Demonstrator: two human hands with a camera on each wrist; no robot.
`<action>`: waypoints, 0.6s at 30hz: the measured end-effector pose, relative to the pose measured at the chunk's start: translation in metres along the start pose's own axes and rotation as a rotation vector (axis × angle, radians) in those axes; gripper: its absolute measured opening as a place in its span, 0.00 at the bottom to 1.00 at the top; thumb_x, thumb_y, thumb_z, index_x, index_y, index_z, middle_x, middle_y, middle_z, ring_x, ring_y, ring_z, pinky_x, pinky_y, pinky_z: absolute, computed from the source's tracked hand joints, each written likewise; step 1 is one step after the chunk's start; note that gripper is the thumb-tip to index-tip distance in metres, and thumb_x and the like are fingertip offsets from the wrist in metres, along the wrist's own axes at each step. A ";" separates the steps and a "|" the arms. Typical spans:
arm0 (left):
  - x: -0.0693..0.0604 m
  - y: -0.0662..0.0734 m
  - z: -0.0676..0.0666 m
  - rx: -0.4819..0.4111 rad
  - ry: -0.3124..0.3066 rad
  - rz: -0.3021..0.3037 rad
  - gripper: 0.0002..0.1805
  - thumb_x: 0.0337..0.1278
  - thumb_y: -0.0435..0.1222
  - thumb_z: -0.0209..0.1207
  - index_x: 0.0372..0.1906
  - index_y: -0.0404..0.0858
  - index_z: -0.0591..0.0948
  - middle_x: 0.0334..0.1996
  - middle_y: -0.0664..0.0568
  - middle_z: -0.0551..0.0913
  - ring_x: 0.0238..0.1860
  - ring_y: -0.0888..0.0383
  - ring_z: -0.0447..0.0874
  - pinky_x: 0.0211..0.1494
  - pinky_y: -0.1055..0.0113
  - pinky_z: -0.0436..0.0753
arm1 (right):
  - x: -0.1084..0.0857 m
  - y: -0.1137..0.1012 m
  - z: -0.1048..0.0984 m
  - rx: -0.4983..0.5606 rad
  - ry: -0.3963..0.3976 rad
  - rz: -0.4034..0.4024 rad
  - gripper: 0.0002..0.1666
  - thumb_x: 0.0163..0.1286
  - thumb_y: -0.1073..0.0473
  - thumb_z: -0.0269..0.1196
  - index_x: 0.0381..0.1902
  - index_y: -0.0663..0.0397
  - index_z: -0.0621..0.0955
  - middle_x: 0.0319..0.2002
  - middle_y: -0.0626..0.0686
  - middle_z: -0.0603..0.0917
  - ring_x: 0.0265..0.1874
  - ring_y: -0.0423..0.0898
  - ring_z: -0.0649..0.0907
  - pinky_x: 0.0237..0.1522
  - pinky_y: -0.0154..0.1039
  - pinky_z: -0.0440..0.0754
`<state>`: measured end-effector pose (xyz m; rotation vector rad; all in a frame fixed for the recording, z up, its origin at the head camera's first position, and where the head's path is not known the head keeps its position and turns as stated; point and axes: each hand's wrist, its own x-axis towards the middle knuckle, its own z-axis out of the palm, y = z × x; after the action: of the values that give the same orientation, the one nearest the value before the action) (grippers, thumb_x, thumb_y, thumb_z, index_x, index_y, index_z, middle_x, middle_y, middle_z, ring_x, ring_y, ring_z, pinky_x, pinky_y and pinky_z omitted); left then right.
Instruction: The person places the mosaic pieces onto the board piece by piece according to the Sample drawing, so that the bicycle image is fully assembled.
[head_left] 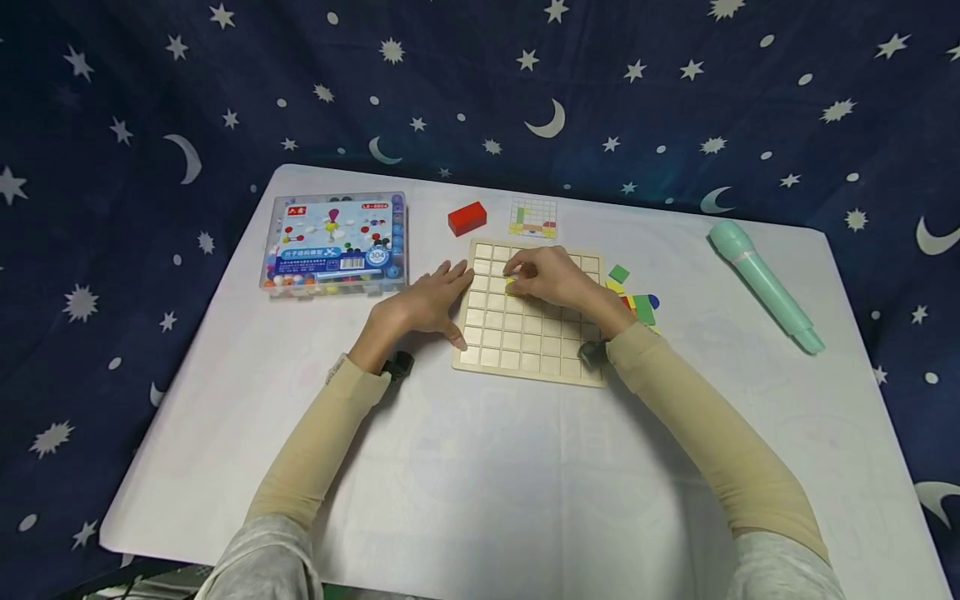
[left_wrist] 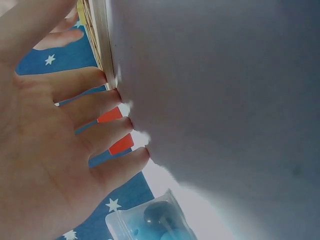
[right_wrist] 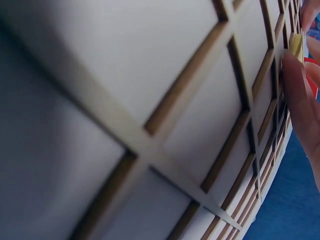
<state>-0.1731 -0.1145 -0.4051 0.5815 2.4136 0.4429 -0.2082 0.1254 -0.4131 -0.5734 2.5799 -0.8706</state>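
Note:
A wooden grid board point(head_left: 510, 360) lies on the white table, its squares filling most of the right wrist view. The left hand point(head_left: 429, 302) rests with spread, straight fingers along the board's left edge; in the left wrist view the left hand point(left_wrist: 65, 145) touches the table and the board's side. Over the upper left squares, the right hand point(head_left: 551, 279) pinches a small yellow piece point(head_left: 511, 286). The right wrist view shows the yellow piece point(right_wrist: 296, 45) at the fingertips of the right hand point(right_wrist: 302, 95). Its underside is hidden.
Several coloured pieces point(head_left: 643, 309) lie right of the board. Behind it are a red block point(head_left: 467, 218) and a pattern card point(head_left: 533, 217). A clear box of beads point(head_left: 333, 244) stands at the left, a green microphone-shaped object point(head_left: 768, 287) at the right.

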 end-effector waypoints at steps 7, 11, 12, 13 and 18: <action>0.000 0.002 -0.001 -0.005 0.007 0.001 0.69 0.44 0.48 0.80 0.84 0.39 0.46 0.85 0.47 0.38 0.85 0.44 0.31 0.85 0.45 0.44 | 0.001 0.001 0.000 -0.073 0.002 -0.024 0.12 0.67 0.58 0.73 0.47 0.56 0.88 0.33 0.53 0.84 0.34 0.48 0.78 0.41 0.42 0.76; 0.001 0.002 0.000 -0.002 0.007 -0.001 0.69 0.44 0.48 0.80 0.84 0.39 0.46 0.85 0.47 0.38 0.85 0.44 0.30 0.85 0.45 0.44 | -0.001 0.002 -0.001 -0.068 0.000 -0.009 0.14 0.66 0.59 0.73 0.48 0.57 0.88 0.34 0.54 0.85 0.35 0.48 0.79 0.43 0.43 0.78; 0.001 0.002 0.000 -0.001 0.005 -0.003 0.69 0.44 0.48 0.80 0.84 0.39 0.46 0.85 0.47 0.37 0.85 0.44 0.30 0.85 0.45 0.44 | -0.002 0.002 -0.001 -0.064 -0.004 -0.009 0.14 0.66 0.59 0.73 0.49 0.57 0.88 0.35 0.55 0.85 0.35 0.49 0.79 0.44 0.43 0.79; 0.001 0.002 0.000 0.000 0.003 -0.005 0.69 0.44 0.48 0.80 0.84 0.39 0.45 0.85 0.47 0.37 0.85 0.44 0.30 0.85 0.45 0.43 | -0.003 0.002 -0.001 -0.056 -0.009 -0.005 0.15 0.67 0.60 0.72 0.49 0.58 0.87 0.36 0.55 0.86 0.36 0.49 0.80 0.46 0.44 0.79; 0.001 0.001 0.001 -0.008 0.004 -0.014 0.69 0.44 0.48 0.80 0.84 0.40 0.46 0.85 0.47 0.37 0.85 0.44 0.30 0.85 0.46 0.43 | -0.009 0.004 -0.003 -0.010 -0.029 0.020 0.14 0.69 0.62 0.70 0.51 0.57 0.87 0.45 0.56 0.88 0.42 0.50 0.83 0.51 0.46 0.81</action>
<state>-0.1731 -0.1127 -0.4063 0.5607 2.4168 0.4486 -0.2030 0.1339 -0.4112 -0.5576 2.5607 -0.8374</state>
